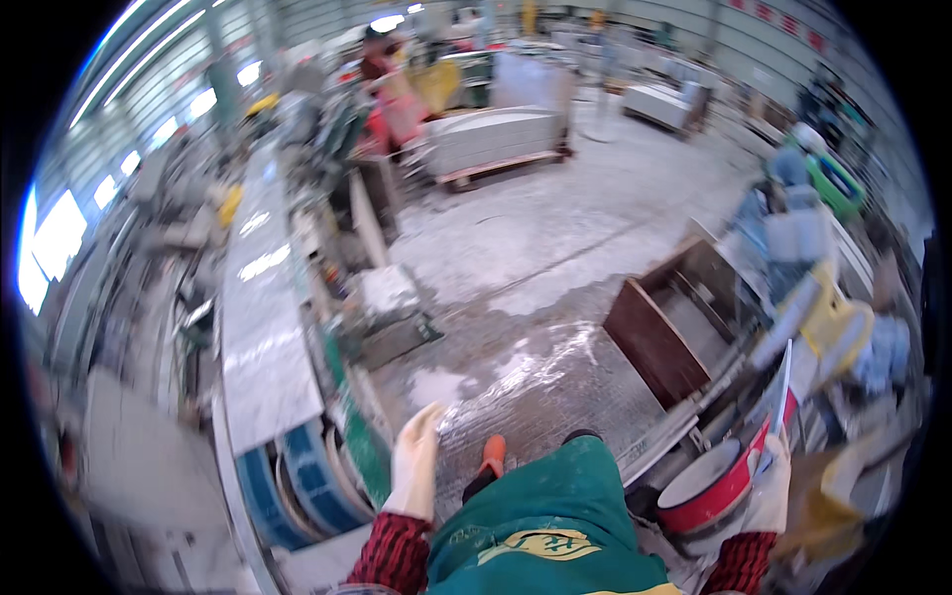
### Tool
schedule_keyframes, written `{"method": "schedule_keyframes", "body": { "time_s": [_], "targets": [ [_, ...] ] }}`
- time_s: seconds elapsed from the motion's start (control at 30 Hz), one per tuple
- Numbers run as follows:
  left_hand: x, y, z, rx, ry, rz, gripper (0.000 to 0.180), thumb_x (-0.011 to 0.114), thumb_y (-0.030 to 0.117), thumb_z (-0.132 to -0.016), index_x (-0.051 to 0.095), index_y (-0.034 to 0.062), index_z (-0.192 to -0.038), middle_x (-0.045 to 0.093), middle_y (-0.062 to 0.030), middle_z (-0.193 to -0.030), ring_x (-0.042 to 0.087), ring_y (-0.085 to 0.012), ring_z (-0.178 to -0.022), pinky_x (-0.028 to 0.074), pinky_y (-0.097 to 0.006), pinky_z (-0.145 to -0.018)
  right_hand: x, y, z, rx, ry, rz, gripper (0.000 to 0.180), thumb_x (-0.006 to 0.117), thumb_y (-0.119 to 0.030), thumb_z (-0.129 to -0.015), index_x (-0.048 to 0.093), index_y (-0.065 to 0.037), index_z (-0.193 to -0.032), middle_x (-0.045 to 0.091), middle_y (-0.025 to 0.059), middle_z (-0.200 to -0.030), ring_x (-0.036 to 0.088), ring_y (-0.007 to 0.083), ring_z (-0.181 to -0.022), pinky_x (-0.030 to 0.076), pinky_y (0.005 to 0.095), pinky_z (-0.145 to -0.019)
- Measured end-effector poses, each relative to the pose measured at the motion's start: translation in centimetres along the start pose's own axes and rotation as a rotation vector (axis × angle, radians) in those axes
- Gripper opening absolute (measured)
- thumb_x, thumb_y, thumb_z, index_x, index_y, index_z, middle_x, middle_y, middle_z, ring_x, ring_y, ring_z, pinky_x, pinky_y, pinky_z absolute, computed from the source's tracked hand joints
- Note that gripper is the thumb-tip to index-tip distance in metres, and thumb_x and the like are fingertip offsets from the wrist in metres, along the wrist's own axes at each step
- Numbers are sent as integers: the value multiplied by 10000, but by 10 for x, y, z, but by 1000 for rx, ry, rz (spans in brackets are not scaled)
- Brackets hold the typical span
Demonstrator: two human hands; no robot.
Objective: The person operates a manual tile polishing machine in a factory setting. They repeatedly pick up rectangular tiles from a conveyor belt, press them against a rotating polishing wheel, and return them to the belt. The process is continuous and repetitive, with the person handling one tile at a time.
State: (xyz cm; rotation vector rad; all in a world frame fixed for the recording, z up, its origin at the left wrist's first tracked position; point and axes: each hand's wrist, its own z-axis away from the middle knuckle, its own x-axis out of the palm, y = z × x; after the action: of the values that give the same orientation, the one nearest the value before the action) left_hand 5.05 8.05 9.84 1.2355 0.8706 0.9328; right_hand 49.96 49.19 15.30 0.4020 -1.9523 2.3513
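My left hand (415,461), in a white glove with a red checked sleeve, is stretched out flat with its fingers together and holds nothing. It hovers beside the green end of a long roller line (352,436). My right hand (772,488), also gloved, grips the lower end of a thin pale flat strip (783,389) that stands nearly upright. Just left of that hand sits a round red-walled tub (709,488) with a pale inside. A green apron (555,516) covers my front, and an orange shoe tip (493,454) shows below it.
Grey stone slabs (260,327) lie along the roller line on the left. An open brown wooden crate (659,337) stands to the right, with cluttered yellow and blue gear (833,317) behind it. A pallet of stacked slabs (496,139) and a person in red (382,69) are far back. The floor (535,367) is wet.
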Motion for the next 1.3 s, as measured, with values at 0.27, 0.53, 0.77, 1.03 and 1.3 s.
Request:
{"method": "schedule_keyframes", "body": {
  "time_s": [0.27, 0.53, 0.77, 1.03, 1.3],
  "targets": [
    [100, 55, 7, -317, -588, 789, 744, 606, 386, -1089, 274, 75, -1678, 409, -199, -1666, 448, -359, -1510, 385, -535, -1252, 214, 13, 26, 16, -794, 303, 854, 810, -98, -738, 538, 8, -1541, 636, 80, -1409, 657, 187, -1165, 528, 328, -991],
    [5, 24, 39, -134, 57, 1046, 570, 670, 179, -1027, 451, 21, -1529, 576, -212, -1497, 587, -363, -1362, 492, -551, -1156, 408, 22, 163, -1232, -1719, 803, 718, 919, -284, -633, 680, -63, -1274, 636, 141, -1391, 616, 384, -1243, 550, 489, -1022],
    [-158, -41, 70, 9, 676, 1095, 442, 624, 105, -1040, 483, -11, -1442, 589, -229, -1425, 590, -405, -1320, 522, -604, -1113, 437, 66, 196, -1274, -1774, 726, 667, 876, -342, -800, 638, -81, -1366, 610, 154, -1455, 555, 378, -1368, 484, 454, -1140],
    [-270, -91, 30, 33, 937, 911, 401, 566, 99, -1077, 403, 7, -1431, 581, -235, -1411, 623, -409, -1283, 545, -599, -1086, 352, 123, 37, -780, -1292, 993, 511, 841, -248, -890, 701, -77, -1351, 644, 203, -1454, 562, 355, -1410, 440, 425, -1196],
    [-293, -135, -18, -42, 1007, 936, 353, 587, 129, -1065, 458, -10, -1364, 613, -236, -1381, 646, -400, -1249, 567, -563, -1055, 247, 108, -46, -646, -944, 1079, 460, 796, -66, -889, 705, -2, -1336, 685, 212, -1398, 639, 320, -1337, 465, 387, -1160]
  ]
}}
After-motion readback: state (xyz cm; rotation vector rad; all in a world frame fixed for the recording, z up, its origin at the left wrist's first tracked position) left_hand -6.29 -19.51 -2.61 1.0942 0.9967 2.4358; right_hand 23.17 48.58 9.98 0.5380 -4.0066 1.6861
